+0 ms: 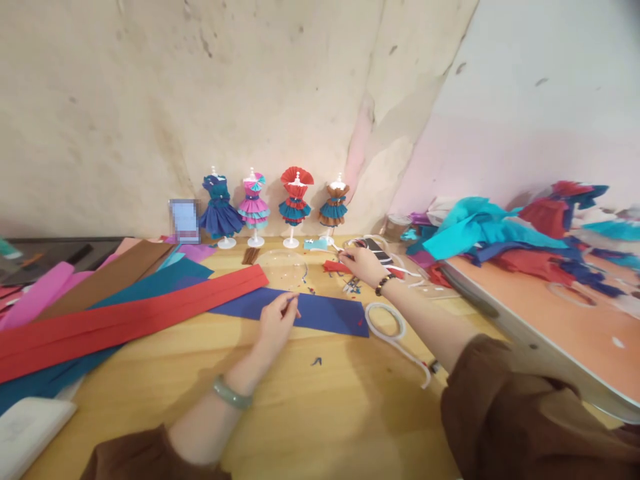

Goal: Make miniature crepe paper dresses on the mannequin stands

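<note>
My left hand (pixel 277 320) is closed in a pinch over a dark blue crepe-paper strip (pixel 333 315) lying flat on the table; anything between its fingertips is too small to make out. Further forward, my right hand (pixel 367 265) reaches toward the back with its fingers pressed together. A small white piece (pixel 335 246) shows by its fingertips, but whether they grip it I cannot tell. Just behind stands a little dress form (pixel 333 203) in a brown and teal paper dress. A roll of white tape (pixel 385 321) with a loose tail lies right of the blue strip.
Three more dressed forms, in blue (pixel 220 210), pink (pixel 254 203) and red (pixel 295 203), stand along the wall. A long red strip (pixel 135 317) crosses other coloured paper at left. A clear round dish (pixel 283 268) sits mid-table. Crumpled paper (pixel 493 227) heaps up at right.
</note>
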